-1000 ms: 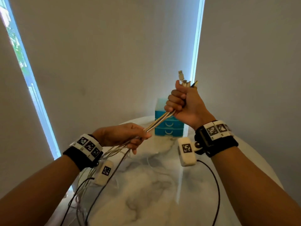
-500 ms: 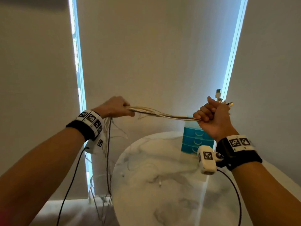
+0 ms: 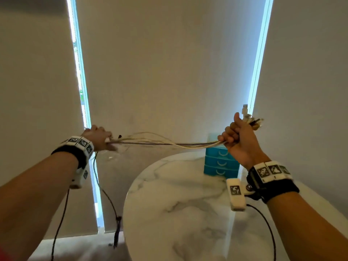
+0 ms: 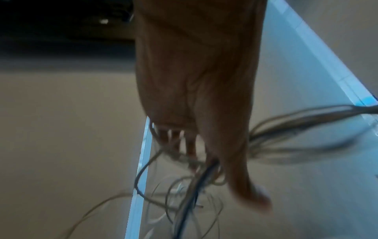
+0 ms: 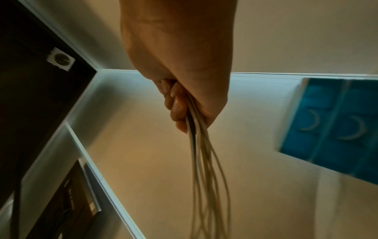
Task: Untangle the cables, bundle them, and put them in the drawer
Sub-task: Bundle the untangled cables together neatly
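While your right hand (image 3: 240, 137) fists the cables (image 3: 169, 143) by their plug ends, your left hand (image 3: 99, 137) grips them further along – the bundle spans between, above the round marble table (image 3: 178, 213); behind, blue drawers (image 3: 221, 162) stand closed against pale blinds (image 3: 169, 72)

Home room: round marble table (image 3: 169, 213), window blinds (image 3: 169, 63) (daylight at edges).
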Available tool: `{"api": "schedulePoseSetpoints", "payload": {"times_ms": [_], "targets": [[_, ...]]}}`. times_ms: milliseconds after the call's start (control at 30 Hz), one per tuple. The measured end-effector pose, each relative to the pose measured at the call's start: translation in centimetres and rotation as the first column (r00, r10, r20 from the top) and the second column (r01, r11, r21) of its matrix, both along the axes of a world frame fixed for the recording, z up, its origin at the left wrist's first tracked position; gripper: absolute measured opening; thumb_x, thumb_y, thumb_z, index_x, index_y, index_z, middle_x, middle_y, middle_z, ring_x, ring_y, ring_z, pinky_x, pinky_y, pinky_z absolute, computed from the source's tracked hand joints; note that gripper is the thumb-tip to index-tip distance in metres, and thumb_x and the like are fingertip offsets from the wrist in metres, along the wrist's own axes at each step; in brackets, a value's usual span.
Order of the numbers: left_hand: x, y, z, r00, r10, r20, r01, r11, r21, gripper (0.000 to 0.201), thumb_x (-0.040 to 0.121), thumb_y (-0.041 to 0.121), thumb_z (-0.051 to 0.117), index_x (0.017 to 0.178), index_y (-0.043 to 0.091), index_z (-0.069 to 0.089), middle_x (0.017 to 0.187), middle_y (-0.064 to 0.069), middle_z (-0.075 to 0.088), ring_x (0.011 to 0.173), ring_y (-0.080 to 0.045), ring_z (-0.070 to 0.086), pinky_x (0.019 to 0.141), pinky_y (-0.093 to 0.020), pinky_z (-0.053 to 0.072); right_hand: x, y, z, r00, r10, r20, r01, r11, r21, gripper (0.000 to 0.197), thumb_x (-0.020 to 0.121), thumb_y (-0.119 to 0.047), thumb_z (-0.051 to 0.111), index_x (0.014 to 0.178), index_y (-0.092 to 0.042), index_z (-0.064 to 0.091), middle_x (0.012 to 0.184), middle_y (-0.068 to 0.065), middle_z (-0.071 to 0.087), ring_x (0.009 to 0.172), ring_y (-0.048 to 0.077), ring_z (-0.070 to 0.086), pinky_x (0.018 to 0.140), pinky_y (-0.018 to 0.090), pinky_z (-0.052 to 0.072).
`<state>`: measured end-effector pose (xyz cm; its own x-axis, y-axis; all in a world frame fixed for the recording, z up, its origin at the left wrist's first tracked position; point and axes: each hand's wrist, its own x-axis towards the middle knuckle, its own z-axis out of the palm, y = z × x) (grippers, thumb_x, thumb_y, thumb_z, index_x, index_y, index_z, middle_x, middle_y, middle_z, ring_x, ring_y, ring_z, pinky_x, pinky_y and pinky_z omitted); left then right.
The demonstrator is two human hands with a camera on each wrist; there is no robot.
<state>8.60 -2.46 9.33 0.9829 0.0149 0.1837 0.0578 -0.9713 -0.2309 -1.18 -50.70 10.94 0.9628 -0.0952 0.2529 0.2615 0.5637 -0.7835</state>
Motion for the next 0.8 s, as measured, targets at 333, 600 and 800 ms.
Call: {"api": "schedulePoseSetpoints", "payload": {"times_ms": [333,600,800], "targets": [[-0.6,-8.3,-4.9,0.859,-0.361,-0.364,0.196,0.887,-0.417,0.098,0.057,0.093,0.076,0.136,0.037,0.065,0.142,0.012,0.064,0.123,-0.01,0.063,0.11,-0.036,0.048,1.1,0.3,-3.4,0.995,0.052,-0.089,-0.049,0.998,0.035,0.056,0.108,-0.043,0.059,0.061,-0.021,0.038,0.053,-0.004,0.026,0.049,0.012,0.028,0.059,0.03,0.041],[-3.7,-18.8,-5.9,0.629,-0.775,-0.052,0.587,0.518,-0.623,0.033,0.089,0.047,0.085,0.119,0.039,0.074,0.113,0.019,0.074,0.104,-0.003,0.068,0.091,-0.027,0.056,0.7,0.4,-3.2,0.996,0.041,-0.084,-0.034,0.996,0.08,0.053,0.108,-0.041,0.059,0.063,-0.022,0.038,0.054,-0.004,0.026,0.05,0.012,0.028,0.057,0.03,0.041],[-2.7,-17.6,-6.4,0.681,-0.724,0.108,0.63,0.505,-0.59,0.046,0.08,0.015,0.09,0.114,0.033,0.065,0.113,0.007,0.062,0.095,-0.014,0.063,0.078,-0.032,0.06,0.9,-1.8,-5.2,0.994,0.012,-0.112,0.003,0.992,0.128,0.051,0.108,-0.039,0.059,0.065,-0.022,0.037,0.054,-0.004,0.025,0.048,0.013,0.028,0.059,0.031,0.039]]}}
